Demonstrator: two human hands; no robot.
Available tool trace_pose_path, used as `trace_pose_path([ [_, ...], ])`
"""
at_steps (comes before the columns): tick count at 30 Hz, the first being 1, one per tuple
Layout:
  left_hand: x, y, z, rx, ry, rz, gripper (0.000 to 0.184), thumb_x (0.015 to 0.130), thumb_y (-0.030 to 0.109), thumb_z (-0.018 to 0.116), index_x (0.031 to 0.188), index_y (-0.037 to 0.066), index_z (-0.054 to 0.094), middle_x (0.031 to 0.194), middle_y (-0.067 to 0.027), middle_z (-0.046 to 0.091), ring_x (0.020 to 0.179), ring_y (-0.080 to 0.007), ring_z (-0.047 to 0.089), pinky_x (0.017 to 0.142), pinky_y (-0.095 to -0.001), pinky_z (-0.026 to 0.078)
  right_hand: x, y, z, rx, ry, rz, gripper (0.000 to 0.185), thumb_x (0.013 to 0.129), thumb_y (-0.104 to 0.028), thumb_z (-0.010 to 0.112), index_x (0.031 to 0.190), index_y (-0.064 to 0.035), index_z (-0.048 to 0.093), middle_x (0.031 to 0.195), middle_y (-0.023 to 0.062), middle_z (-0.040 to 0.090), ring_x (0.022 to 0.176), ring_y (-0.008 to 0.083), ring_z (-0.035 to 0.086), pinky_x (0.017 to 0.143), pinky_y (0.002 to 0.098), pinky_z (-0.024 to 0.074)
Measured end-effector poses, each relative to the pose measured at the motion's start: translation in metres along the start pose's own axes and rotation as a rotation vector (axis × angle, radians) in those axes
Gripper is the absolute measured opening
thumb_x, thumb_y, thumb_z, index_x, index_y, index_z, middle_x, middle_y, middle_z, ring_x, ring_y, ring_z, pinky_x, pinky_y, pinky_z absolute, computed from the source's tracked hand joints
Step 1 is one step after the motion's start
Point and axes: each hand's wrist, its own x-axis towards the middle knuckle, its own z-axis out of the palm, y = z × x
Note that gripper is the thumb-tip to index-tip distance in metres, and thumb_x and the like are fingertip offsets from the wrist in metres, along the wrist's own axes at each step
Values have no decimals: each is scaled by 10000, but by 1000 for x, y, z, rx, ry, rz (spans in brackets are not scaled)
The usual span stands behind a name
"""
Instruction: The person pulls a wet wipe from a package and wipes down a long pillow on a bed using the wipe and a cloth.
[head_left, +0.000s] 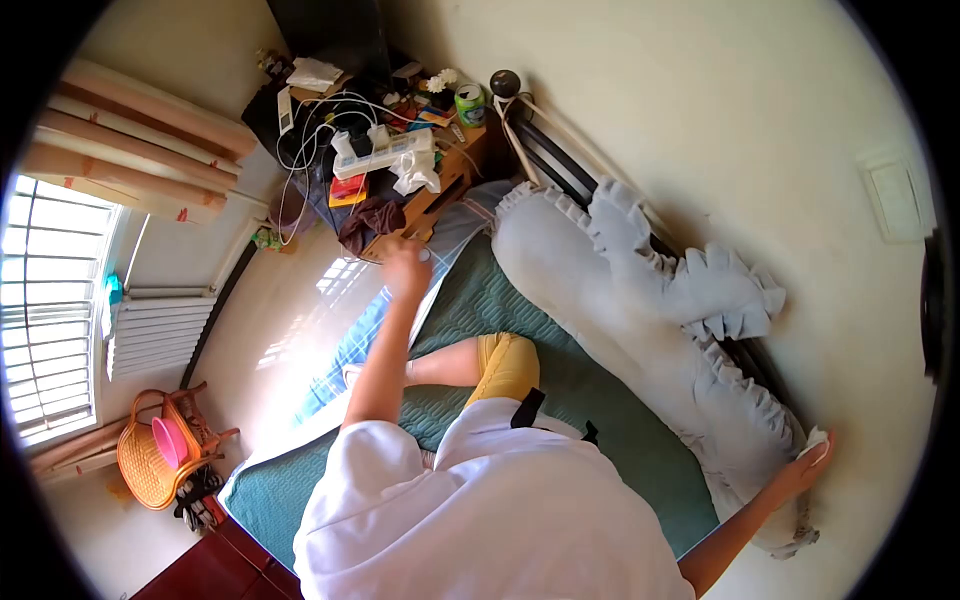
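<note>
1. The right hand (797, 474) held a crumpled white tissue (817, 440), its fingers bent around it with part of the tissue showing. The hand was reached out beside the wall (850, 330), near the end of the grey ruffled cover (640, 300).
2. The left hand (404, 268) was near the desk (428, 212), its fingers curled. A small pale round thing (424, 255) showed at them; whether they gripped it, and how tightly, I could not tell. The dark cloth (370, 226) lay just beyond, though contact was unclear.
3. Handling the tissue well called for a light, even pinch, with the loose part gathered in so that it did not snag on the ruffles or tear. A relaxed wrist suited that long reach.
4. By the left hand, slow, small movements were wise, since white cables (300, 160) looped over the crowded desk near the power strip (385, 155).
5. As for containers, a green can (470, 104) stood on the desk, its contents too small to make out. A red and yellow box (348, 190) lay below the power strip, its inside hidden.
6. A pink bowl (170, 442) sat tilted on the wicker chair (145, 465); nothing could be made out in it.
</note>
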Motion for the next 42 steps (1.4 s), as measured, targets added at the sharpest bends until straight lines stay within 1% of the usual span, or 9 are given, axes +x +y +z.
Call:
trace_pose_path([
  [8,96,-108,41,413,-101,418,604,837,349,550,1396,234,354,1411,-92,371,1252,-367,377,933,-448,414,-66,-50,32,429,-226,128,465,987,-394,354,1070,8,573,1073,107,598,1009,210,535,926,333,381],
  [11,106,-95,19,138,82,525,72,689,159,641,661,99,668,743,-89,621,779,-284,609,729,-389,486,-65,-65,15,700,-303,134,444,994,-352,330,1150,-5,558,1220,117,538,1103,213,498,967,332,359],
  [15,67,-34,-26,-348,167,236,305,756,169,738,748,45,460,682,-39,463,642,-155,453,612,-281,419,-74,-79,-17,909,-728,182,453,978,-336,368,1268,-20,513,1278,143,462,1213,233,417,1026,347,299],
  [18,2,31,-73,-1315,-448,131,313,871,169,629,1096,29,462,1057,-66,526,966,-186,535,883,-295,432,-93,-80,-38,377,-670,-17,354,968,-239,413,1204,-38,584,1257,128,453,1149,223,452,995,343,335],
  [21,-53,65,-63,-1175,-754,201,387,857,206,638,1188,43,521,1032,-48,564,999,-170,528,935,-321,400,-108,-61,-39,1168,-578,644,350,983,-214,375,1163,-23,608,1183,114,527,1023,182,530,917,295,401],
  [25,-136,171,-76,-1505,-1407,279,315,878,155,607,1156,56,499,990,-42,586,946,-139,545,868,-294,423,-111,-47,-47,778,-626,547,355,994,-208,364,1162,8,591,1075,90,603,937,141,575,851,247,437],
  [35,-235,330,-81,-1135,-1541,612,245,958,231,488,1081,22,518,930,-37,542,886,-115,506,827,-259,419,-159,-22,-60,1291,-176,809,340,911,-68,515,1248,-35,545,1121,48,624,986,113,587,852,255,462],
  [39,-230,341,-80,-1433,-2414,282,281,947,259,496,1019,6,596,1063,-87,556,977,-155,515,878,-293,410,-179,-17,-58,1448,-142,884,349,892,-48,533,1241,-42,548,1133,49,620,992,121,591,851,257,466],
  [42,-242,359,-103,-1032,-1812,1090,295,881,295,590,911,15,677,1335,-143,439,1120,-182,457,915,-324,374,-177,-15,-50,1437,-183,859,321,877,-27,542,1195,-47,573,1112,39,625,982,111,589,844,253,469],
])
